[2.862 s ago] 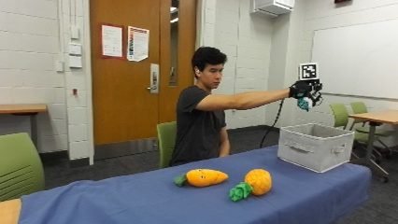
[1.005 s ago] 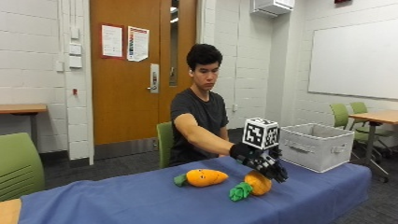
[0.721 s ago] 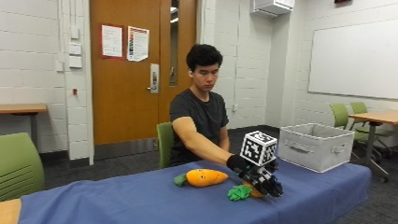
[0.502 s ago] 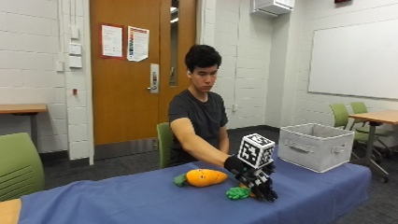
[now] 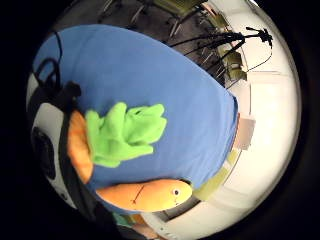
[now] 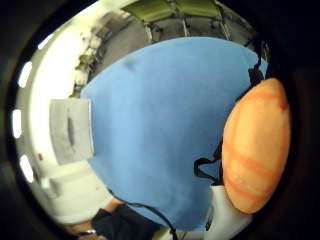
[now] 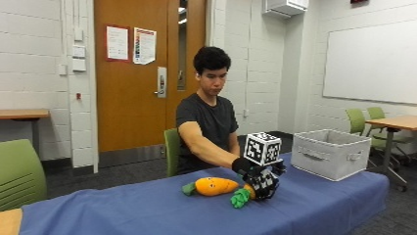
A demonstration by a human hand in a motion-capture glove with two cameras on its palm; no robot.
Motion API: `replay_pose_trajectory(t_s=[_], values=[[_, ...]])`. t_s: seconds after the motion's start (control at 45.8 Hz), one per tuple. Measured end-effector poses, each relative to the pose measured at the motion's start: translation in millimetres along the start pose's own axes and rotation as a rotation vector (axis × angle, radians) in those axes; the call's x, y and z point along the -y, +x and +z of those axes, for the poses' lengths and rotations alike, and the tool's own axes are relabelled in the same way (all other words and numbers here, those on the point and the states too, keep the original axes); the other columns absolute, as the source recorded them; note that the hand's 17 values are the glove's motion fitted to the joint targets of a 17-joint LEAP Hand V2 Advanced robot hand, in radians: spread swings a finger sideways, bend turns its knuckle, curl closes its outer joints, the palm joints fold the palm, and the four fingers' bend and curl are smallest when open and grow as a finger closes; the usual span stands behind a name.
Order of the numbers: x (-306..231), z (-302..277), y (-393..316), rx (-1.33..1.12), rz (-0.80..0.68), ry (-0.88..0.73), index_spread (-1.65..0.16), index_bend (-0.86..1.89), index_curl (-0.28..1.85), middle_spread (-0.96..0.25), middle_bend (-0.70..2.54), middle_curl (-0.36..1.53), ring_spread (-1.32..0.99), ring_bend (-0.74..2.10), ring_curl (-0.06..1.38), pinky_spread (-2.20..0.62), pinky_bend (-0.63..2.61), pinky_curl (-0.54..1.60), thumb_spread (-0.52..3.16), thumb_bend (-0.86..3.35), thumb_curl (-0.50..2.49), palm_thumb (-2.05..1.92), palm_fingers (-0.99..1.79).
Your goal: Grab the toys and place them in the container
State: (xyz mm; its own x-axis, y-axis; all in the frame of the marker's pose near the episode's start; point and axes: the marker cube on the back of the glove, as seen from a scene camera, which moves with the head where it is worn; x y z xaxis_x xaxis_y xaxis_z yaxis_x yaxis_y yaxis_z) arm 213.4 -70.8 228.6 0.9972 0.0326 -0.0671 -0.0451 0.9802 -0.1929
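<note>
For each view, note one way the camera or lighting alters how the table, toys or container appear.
Outside view: even room light, straight edges; the gloved right hand hides most of the striped toy. Little finger side palm view: the blue tablecloth bulges into a dome; the carrot toy curves along the rim. Thumb side palm view: the container sits small beside glaring white walls.

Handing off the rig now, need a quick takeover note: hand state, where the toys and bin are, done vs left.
Right hand: down on the blue-covered table, fingers curled round the orange plush carrot with bright green leaves.
Second orange plush carrot with a face: lying on the table beside it, untouched.
Grey fabric container: at the table's far end, contents not visible.
Done: first toy gripped. Left: lift it, drop it in the container, then the second toy.
</note>
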Motion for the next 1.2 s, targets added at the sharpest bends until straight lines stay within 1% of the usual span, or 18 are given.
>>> replay_pose_trajectory(t_s=[0.022,0.044,0.066,0.087,0.131,0.153,0.24,0.306,0.524,0.655,0.83,0.939,1.005,1.136,1.201], values=[[-1,0,0,-0.001,0.004,-0.012,-0.3,0.38,0.79,-0.28,0.55,0.48,-0.44,0.99,0.31,-0.33,0.71,0.31,1.07,0.24,0.47,0.59,0.85],[-2,0,1,-0.001,0.008,-0.022,-0.31,0.35,0.8,-0.29,0.59,0.5,-0.44,1.01,0.31,-0.35,0.75,0.32,1.04,0.25,0.49,0.61,0.97],[-3,0,1,-0.001,0.013,-0.03,-0.31,0.32,0.79,-0.3,0.6,0.5,-0.44,1.0,0.31,-0.36,0.75,0.31,1.03,0.25,0.5,0.61,0.97],[-5,0,1,0.0,0.018,-0.036,-0.32,0.29,0.81,-0.31,0.64,0.51,-0.44,1.04,0.33,-0.39,0.76,0.32,1.0,0.24,0.51,0.62,1.06],[-7,-1,2,0.005,0.023,-0.045,-0.32,0.26,0.83,-0.33,0.66,0.52,-0.44,1.05,0.34,-0.4,0.76,0.33,0.97,0.24,0.53,0.63,1.06],[-8,-2,2,0.007,0.023,-0.047,-0.33,0.25,0.85,-0.33,0.69,0.54,-0.43,1.09,0.36,-0.42,0.76,0.33,0.94,0.24,0.55,0.64,1.12],[-13,-17,-3,0.011,0.018,-0.039,-0.34,0.22,0.93,-0.35,0.76,0.57,-0.43,1.11,0.38,-0.45,0.77,0.35,0.88,0.24,0.59,0.65,1.13],[-17,-41,-10,0.004,0.007,-0.017,-0.36,0.21,0.99,-0.35,0.81,0.6,-0.42,1.15,0.41,-0.45,0.78,0.36,0.83,0.23,0.62,0.66,1.18],[-24,-151,-58,-0.035,-0.043,0.114,-0.39,0.18,1.17,-0.36,0.89,0.64,-0.41,1.2,0.45,-0.47,0.81,0.38,0.72,0.23,0.72,0.66,1.14],[-25,-223,-120,-0.055,-0.111,0.224,-0.41,0.17,1.26,-0.36,0.92,0.66,-0.41,1.21,0.46,-0.48,0.82,0.39,0.67,0.22,0.77,0.66,1.12],[-30,-279,-228,-0.12,-0.25,0.303,-0.42,0.17,1.37,-0.36,0.93,0.67,-0.4,1.22,0.47,-0.48,0.84,0.4,0.63,0.22,0.84,0.64,1.11],[-40,-294,-310,-0.022,-0.387,0.298,-0.42,0.16,1.42,-0.36,0.93,0.68,-0.4,1.22,0.48,-0.48,0.84,0.4,0.61,0.22,0.88,0.64,1.1],[-37,-294,-341,-0.034,-0.385,0.302,-0.43,0.16,1.45,-0.36,0.94,0.68,-0.4,1.22,0.48,-0.48,0.84,0.4,0.61,0.21,0.91,0.63,1.1],[-43,-292,-426,0.065,-0.449,0.266,-0.43,0.16,1.5,-0.36,0.94,0.69,-0.4,1.22,0.49,-0.48,0.84,0.4,0.59,0.21,0.95,0.63,1.1],[-41,-284,-455,0.017,-0.469,0.272,-0.43,0.15,1.53,-0.36,0.93,0.69,-0.4,1.22,0.49,-0.48,0.84,0.41,0.59,0.21,0.98,0.63,1.09]])
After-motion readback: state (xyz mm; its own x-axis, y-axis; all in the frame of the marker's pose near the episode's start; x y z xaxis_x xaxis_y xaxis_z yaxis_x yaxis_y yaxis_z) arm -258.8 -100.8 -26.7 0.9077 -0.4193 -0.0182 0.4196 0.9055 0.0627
